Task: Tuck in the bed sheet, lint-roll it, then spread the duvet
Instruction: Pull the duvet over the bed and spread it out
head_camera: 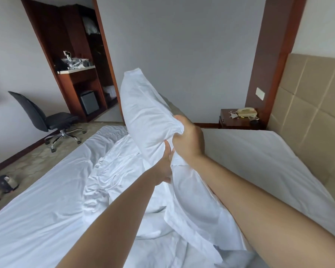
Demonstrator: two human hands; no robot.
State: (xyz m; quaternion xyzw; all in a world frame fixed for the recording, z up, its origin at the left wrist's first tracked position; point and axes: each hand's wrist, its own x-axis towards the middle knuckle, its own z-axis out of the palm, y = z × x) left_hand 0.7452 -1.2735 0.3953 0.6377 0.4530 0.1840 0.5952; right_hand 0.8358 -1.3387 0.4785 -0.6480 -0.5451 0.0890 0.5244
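Over the centre of the bed (37,219): pillow (143,113) raised clear of the bed sheet (46,190), long axis toward 12 o'clock. At 7 o'clock of the pillow's bunched lower edge: left hand (165,167), fingers curled under the fabric, partly hidden. At 3 o'clock of that edge: right hand (188,140), fingers clenched on a gathered fold. Below both grips, 6 o'clock: duvet (124,171), crumpled on the sheet, unspread.

Hazards, judged:
- Pinch on cover fabric only; likely sag or slip of the filling.
- Possible drag of the duvet beneath, rucking the untucked sheet.
- Swing toward 9 o'clock near the office chair (52,120).
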